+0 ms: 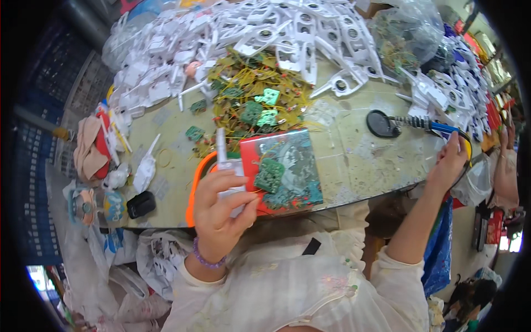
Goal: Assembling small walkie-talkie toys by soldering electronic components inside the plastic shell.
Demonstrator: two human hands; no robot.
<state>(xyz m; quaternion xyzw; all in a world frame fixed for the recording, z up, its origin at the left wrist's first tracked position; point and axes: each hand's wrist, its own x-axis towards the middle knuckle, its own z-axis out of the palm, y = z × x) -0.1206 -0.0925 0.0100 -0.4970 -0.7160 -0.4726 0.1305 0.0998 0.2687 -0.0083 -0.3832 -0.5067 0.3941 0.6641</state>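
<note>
My left hand [220,206], with a purple bead bracelet at the wrist, is closed on a white plastic casing [231,165] with a narrow upright stem; the fingers hide part of it. Beside the fingertips, a green circuit board [269,176] lies on a red, stained flat block [303,166]. Far to the right, my right hand [447,166] grips the blue handle of a soldering iron [440,127]. The iron's coiled metal part reaches left to a round black holder [383,123] on the table.
Beyond the block lies a heap of circuit boards with yellow wires [243,94]. White plastic casings [265,33] pile up along the far side. An orange container [197,188] stands by my left hand, a black object [141,205] and clear cup [113,209] farther left.
</note>
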